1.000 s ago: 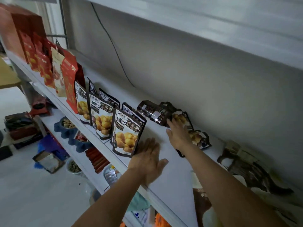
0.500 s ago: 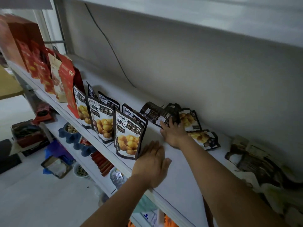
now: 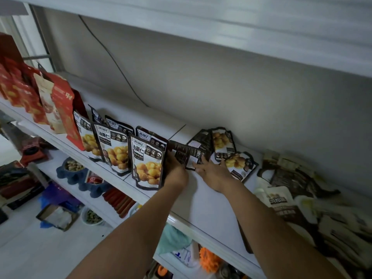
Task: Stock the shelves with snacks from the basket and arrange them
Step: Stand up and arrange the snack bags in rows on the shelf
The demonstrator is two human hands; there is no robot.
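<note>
Several dark chestnut pouches stand in a row on the white shelf (image 3: 201, 204); the nearest standing pouch (image 3: 149, 164) is at its front edge. Just right of it a dark pouch (image 3: 186, 154) lies back side up and slightly raised. My left hand (image 3: 177, 172) reaches behind the standing pouch and grips this dark pouch's left edge. My right hand (image 3: 211, 171) has spread fingers resting on the pouch's right corner. Two more pouches (image 3: 223, 141) (image 3: 241, 164) lie flat beyond my right hand.
Red snack bags (image 3: 62, 105) stand at the shelf's left end. A loose heap of brown and cream packets (image 3: 291, 182) covers the right. An upper shelf (image 3: 241, 27) hangs overhead, and a cable (image 3: 112, 59) runs down the wall. Blue bowls (image 3: 72, 168) sit on the lower shelf.
My left hand has moved forward from the shelf's front edge to behind the standing pouch and taken the dark pouch. The pouch has slid left. My right hand stays on it.
</note>
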